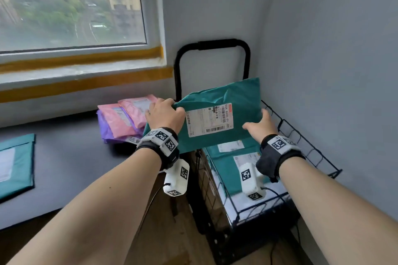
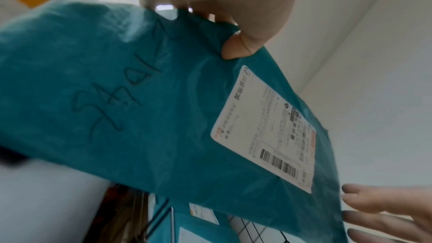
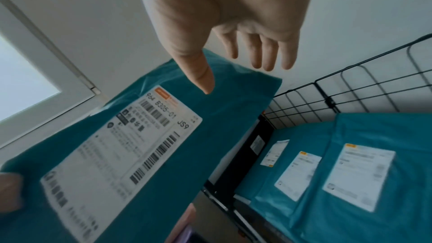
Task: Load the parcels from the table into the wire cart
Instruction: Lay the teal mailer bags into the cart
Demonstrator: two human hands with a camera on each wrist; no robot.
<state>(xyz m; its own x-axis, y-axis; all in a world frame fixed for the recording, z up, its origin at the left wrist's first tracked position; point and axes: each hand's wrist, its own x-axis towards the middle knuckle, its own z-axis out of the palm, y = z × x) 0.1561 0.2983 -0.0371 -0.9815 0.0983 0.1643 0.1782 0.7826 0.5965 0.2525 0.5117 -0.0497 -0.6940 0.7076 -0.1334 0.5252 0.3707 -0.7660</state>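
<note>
the left hand [image 1: 164, 114] pinches the upper left corner of a teal parcel [image 1: 243, 97], thumb on the labelled face and the other fingers curled behind the edge; the left wrist view shows the thumb [image 2: 236, 47] pressed into the plastic. the right hand [image 1: 261, 125] is at the parcel's right edge with its fingers straight and spread, the thumb [image 3: 201, 75] held away from the rest; whether the fingers actually touch the plastic cannot be told from these views. the two hands are apart, one at each side of the parcel.

the teal parcel is held in the air, tilted, above the near-left corner of the wire cart [image 1: 301, 137], partly over the table edge. its white shipping label [image 1: 210, 119] faces the person, and handwritten marks [image 2: 110, 99] show on the teal plastic beside the label.

inside the cart lie more teal parcels [image 3: 350, 182], overlapping, each with a white label facing up. the cart's black handle [image 1: 212, 46] rises at its far end against the wall.

on the dark table [image 1: 71, 157] left of the cart sit a small heap of pink parcels [image 1: 127, 118] on a purple one [image 1: 103, 127], and, well apart at the left edge, another teal parcel [image 1: 17, 163]. a window [image 1: 69, 11] is above the table.
</note>
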